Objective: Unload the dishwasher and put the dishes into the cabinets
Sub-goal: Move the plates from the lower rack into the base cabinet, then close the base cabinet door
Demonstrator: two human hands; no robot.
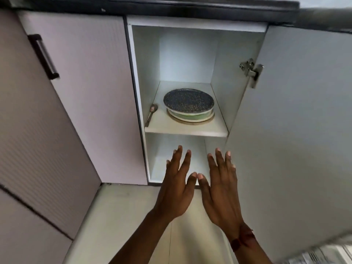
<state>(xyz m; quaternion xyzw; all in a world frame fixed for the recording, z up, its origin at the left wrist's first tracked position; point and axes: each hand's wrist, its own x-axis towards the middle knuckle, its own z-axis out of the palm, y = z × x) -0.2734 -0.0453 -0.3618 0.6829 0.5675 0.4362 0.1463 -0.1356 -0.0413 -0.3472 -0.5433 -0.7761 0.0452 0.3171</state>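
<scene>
A slim spoon point(151, 114) is lying at the left edge of the shelf point(190, 129), its bowl hard to make out, beside a round plate stack point(188, 103), speckled on top. Below the shelf, the left hand point(176, 187) and right hand point(222, 189) are hovering, spread and empty.

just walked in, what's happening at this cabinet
A person faces an open cabinet. The left hand and right hand are empty, fingers straight, in front of the lower compartment. On the shelf above sits a stack of plates, a speckled dark one on top, with a spoon lying to its left.
</scene>
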